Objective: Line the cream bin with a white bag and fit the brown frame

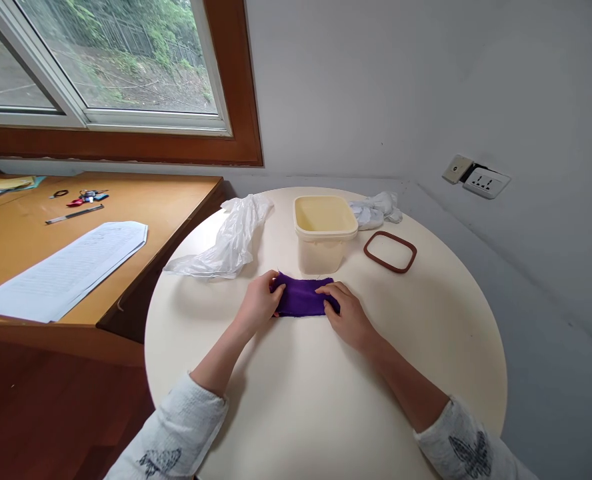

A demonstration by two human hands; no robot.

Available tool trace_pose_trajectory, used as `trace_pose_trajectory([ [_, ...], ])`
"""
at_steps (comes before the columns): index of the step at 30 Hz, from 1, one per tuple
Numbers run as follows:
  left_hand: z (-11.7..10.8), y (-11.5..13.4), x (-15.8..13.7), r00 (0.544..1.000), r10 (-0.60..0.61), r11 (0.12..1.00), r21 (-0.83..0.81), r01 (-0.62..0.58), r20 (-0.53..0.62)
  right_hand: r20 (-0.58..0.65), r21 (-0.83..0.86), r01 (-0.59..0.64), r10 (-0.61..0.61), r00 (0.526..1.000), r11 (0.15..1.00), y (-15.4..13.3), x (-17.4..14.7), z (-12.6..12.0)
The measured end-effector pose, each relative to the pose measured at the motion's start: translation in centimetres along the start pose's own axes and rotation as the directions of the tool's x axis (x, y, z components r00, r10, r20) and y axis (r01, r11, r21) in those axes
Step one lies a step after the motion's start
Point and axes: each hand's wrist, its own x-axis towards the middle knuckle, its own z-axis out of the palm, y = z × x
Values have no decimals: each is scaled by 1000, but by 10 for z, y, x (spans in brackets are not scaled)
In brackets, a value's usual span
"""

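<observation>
A small purple cloth with frayed edges lies stretched between my two hands, low over the white round table. My left hand pinches its left end between thumb and fingers. At the other end my right hand is closed on the cloth, thumb beneath and forefinger on top. Just beyond the cloth stands a cream plastic tub, open at the top. To the tub's right lies a brown rounded-rectangular frame.
A crumpled clear plastic bag lies on the table's left side. Behind the tub is a bunched whitish bag or cloth. A wooden desk adjoins at left, bearing papers, a pen and keys. Wall and window stand behind.
</observation>
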Motion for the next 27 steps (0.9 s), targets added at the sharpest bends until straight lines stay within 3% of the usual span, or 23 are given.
trace_pose_trajectory([
  [9, -3, -6, 0, 997, 71, 986, 150, -67, -18, 16, -12, 3, -3, 1000, 1000, 1, 0, 1],
  [15, -6, -7, 1, 981, 190, 908, 390, -156, -49, 23, -24, -1, 2, 1000, 1000, -2, -1, 0],
  [21, -8, -10, 3, 988, 152, 824, 555, -110, -29, 22, -134, -24, 28, 999, 991, 1, -1, 1],
  [27, -11, -11, 4, 991, 129, 795, 599, -91, -20, 85, -225, -31, 52, 995, 974, 2, -2, 1],
])
